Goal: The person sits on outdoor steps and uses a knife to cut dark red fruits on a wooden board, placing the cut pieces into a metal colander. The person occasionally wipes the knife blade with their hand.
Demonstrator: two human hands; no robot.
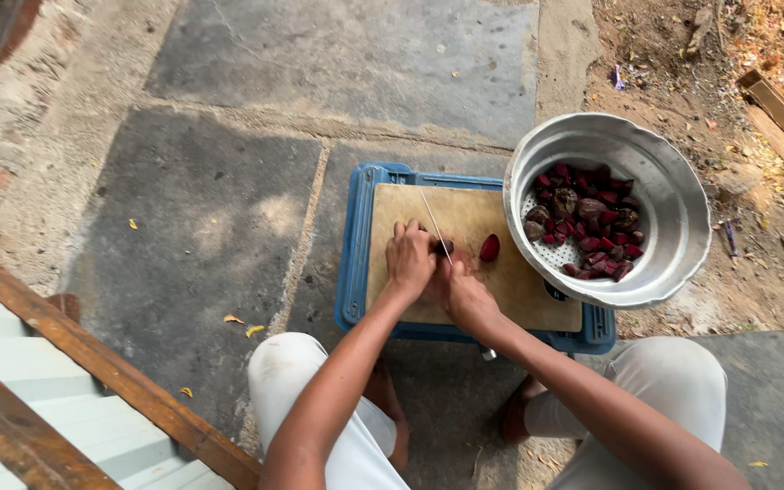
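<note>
Seen from above, squatting over a wooden cutting board laid on an upturned blue plastic crate, itself standing on a grey stone-slab floor. Left hand pressed down near the middle of the board, fingers curled over a small dark beet piece that is mostly hidden beneath them. Right hand just beside the left, toward the near edge of the board, closed round the handle of a knife; thin blade angled up and away across the board, passing close by the left fingertips. Half a beet, cut face red, lying on the board just right of the blade, apart from both hands. At the right end of the board, a round metal colander, tilted, resting partly on the board and overhanging the crate's right edge; inside it, a heap of red beet chunks with a few darker skinned pieces among them. Knees in white trousers on either side of the crate's near edge. Well left of the board, a wooden rail running slantwise.
</note>
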